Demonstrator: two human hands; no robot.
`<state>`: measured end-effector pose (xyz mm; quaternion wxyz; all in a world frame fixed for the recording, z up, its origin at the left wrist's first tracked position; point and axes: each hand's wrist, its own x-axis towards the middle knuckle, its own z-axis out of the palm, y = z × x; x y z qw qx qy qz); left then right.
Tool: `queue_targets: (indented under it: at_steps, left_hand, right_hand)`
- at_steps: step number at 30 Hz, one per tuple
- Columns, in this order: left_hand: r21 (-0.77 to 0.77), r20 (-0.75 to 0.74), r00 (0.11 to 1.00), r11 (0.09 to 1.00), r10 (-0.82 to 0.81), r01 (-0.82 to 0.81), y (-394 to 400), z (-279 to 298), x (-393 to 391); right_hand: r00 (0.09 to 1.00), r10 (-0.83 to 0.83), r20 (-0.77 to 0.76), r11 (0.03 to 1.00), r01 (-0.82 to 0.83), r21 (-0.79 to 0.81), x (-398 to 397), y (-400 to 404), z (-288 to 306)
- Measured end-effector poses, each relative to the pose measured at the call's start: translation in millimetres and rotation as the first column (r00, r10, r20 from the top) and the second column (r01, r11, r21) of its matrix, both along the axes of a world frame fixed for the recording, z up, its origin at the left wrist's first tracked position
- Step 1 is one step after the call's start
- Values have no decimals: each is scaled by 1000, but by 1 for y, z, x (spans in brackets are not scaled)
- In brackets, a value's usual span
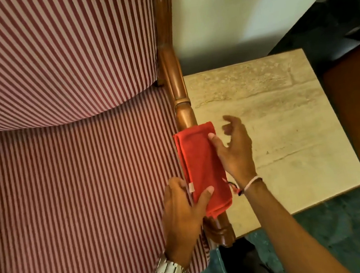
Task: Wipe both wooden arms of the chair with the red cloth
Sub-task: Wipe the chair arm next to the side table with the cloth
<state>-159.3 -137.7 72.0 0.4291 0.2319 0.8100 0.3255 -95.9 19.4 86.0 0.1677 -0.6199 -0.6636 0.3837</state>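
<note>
The folded red cloth (202,167) lies lengthwise over the chair's right wooden arm (176,84), covering its front half. My left hand (182,211) grips the cloth's near end, thumb on top and fingers on the seat side. My right hand (233,145) hovers at the cloth's outer edge with fingers spread; only its thumb touches the cloth. The arm's carved front end (221,231) shows below the cloth. The chair's other arm is out of view.
The chair has red-and-white striped upholstery (76,173) on seat and back. A pale stone-topped side table (287,122) stands tight against the arm's right side. A white wall (248,1) is behind, and dark green floor (347,229) lies in front.
</note>
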Motion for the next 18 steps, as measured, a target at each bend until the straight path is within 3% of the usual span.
queue_targets:
  at_steps: [3,6,8,10,12,18]
  left_hand:
    - [29,-361,931,998,-46,61,-21,-32,-37]
    - [-137,-634,724,960,-273,242,-43,-85,-97]
    - [-261,-639,610,878,-469,401,-56,-122,-131]
    - [-347,-609,515,787,-603,511,-68,-156,-143]
    - [-361,-662,455,785,-596,502,-73,-181,-142]
    - [-294,-773,399,836,-493,464,-75,-204,-140]
  right_hand:
    - [995,96,13,947,-95,306,2,-29,-2]
    - [888,362,283,864,-433,255,-2,-64,-19]
    - [749,436,498,796,-579,175,-7,-81,-38]
    - [695,393,601,784,-595,176,-12,-84,-51]
    - [703,351,618,776,-588,229,-19,-73,-57]
    - [715,319,622,757,-587,287,-55,-27,-59]
